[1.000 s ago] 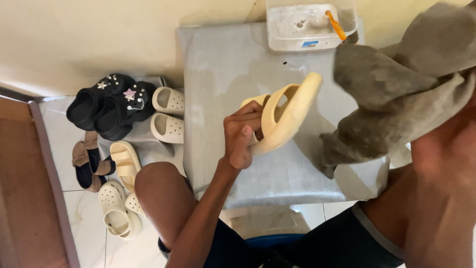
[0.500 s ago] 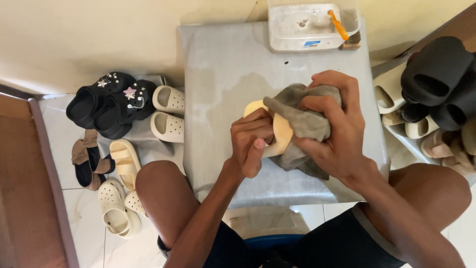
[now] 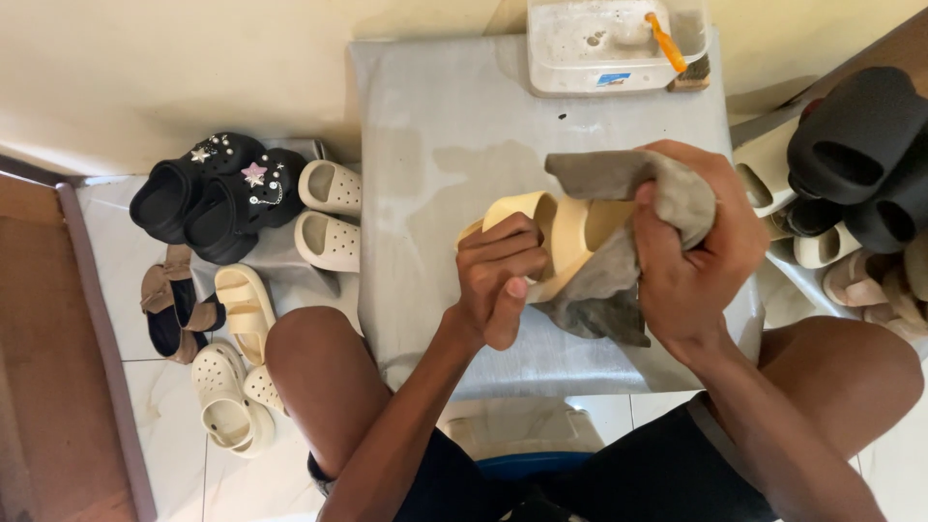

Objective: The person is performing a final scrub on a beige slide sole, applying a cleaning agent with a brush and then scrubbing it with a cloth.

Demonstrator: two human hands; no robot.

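The left hand [image 3: 498,280] grips the yellow slide sandal [image 3: 556,232] steady so the right hand [image 3: 691,256], closed around the grey cloth [image 3: 609,280], can press against it.

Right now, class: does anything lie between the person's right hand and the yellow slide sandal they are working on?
Yes. A grey cloth lies between the right hand and the yellow slide sandal; the hand presses the cloth onto it. The left hand grips the sandal directly, with nothing between, over the grey table.
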